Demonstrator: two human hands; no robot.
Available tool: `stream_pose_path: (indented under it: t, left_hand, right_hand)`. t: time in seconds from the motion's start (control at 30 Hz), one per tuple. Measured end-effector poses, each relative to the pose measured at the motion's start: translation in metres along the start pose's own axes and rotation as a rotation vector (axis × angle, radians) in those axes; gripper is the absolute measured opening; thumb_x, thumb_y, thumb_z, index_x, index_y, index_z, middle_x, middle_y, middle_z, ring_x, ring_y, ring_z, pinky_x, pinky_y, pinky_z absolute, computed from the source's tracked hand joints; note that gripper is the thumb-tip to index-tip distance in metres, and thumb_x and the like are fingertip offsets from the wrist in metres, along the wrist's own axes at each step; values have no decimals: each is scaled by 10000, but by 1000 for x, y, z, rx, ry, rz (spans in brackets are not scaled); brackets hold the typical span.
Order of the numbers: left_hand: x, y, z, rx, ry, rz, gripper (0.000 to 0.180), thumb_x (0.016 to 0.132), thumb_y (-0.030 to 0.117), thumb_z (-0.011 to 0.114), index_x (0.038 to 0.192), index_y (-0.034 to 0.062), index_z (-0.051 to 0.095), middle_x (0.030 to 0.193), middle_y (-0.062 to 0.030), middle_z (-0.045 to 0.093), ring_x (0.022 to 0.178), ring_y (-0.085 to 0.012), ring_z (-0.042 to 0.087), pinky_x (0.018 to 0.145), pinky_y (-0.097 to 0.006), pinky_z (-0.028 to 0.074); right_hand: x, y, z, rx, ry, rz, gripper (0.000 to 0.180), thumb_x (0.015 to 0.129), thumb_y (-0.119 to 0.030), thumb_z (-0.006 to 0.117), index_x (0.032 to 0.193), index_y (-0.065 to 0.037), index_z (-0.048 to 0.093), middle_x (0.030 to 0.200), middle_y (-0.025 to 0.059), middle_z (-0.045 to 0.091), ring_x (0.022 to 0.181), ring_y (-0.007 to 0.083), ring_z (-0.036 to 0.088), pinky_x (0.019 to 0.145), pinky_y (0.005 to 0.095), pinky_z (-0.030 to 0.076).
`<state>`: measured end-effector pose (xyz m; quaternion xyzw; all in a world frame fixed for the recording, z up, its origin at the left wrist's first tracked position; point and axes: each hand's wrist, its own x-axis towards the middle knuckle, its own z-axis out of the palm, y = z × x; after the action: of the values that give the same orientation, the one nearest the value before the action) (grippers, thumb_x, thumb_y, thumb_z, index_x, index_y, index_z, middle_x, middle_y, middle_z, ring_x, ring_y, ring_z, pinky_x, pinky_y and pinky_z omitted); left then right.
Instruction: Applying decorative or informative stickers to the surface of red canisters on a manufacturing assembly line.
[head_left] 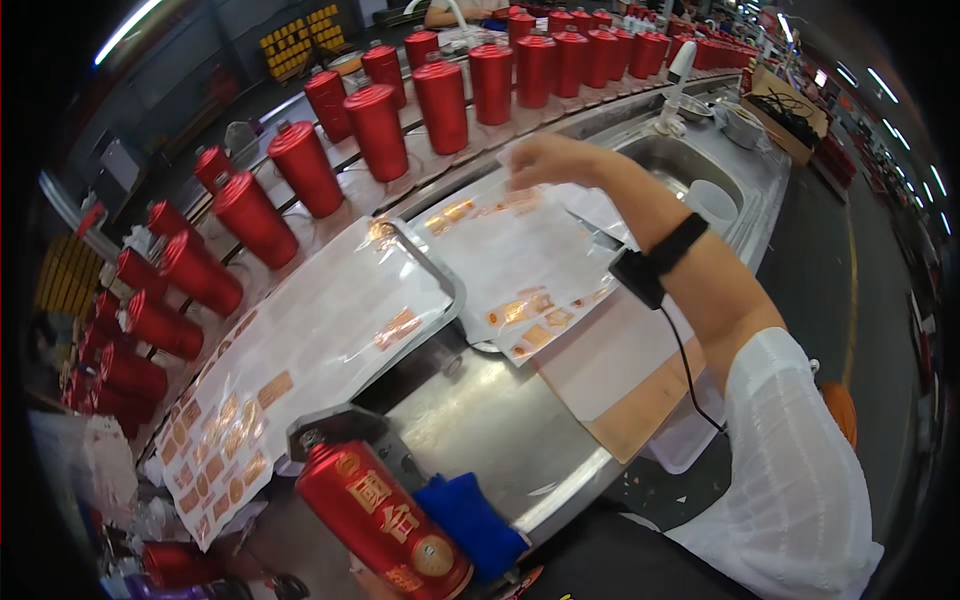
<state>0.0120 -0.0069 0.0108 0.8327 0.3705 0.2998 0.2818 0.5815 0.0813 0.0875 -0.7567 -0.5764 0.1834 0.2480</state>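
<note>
A red bottle (385,525) with gold lettering and a round gold emblem lies tilted at the lower left, its neck toward a dark grey angular stand (345,425). Only a sliver of my left hand (368,580) shows, against the bottle's lower side, holding it; the fingers are mostly hidden. My right hand (548,165) is raised over the far end of a white sheet with gold decals (520,245). Its fingers are bent together, with a pale bit by the fingertips too small to name. A blue cloth (470,525) lies against the bottle's right side.
Rows of red bottles (440,105) line the far ledge. Another decal sheet (300,330) covers the left worktop beside a metal tray rim (440,275). At right are a sink (660,160), a white tap (680,75), a plastic cup (710,205) and a cardboard box (785,115).
</note>
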Motion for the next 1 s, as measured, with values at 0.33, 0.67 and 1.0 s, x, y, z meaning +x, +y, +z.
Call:
stream_pose_path:
  t: [0.33,0.67,1.0]
  left_hand:
    - [3,3,3,70,-12,56,740,839,480,646,1316,-48,441,1324,-278,456,1221,-456,416,1051,-523,272]
    - [17,51,-10,475,169,280,912,730,537,731,1314,-105,451,901,-213,547,1123,-451,486,1021,-610,281]
    - [25,60,-20,555,104,324,1090,687,537,772,1411,-107,272,1281,-248,501,1191,-414,449,1056,-564,264]
  right_hand:
    - [40,-31,96,-757,-58,205,300,791,-252,627,1054,-121,692,1248,166,490,1167,363,482,895,518,467]
    - [-103,-163,55,-16,183,-579,176,833,-131,700,794,-21,569,1042,112,535,967,281,532,841,356,438]
    - [-170,-257,86,249,-26,-832,163,799,-108,734,792,-44,585,1108,142,536,1027,303,545,852,372,444]
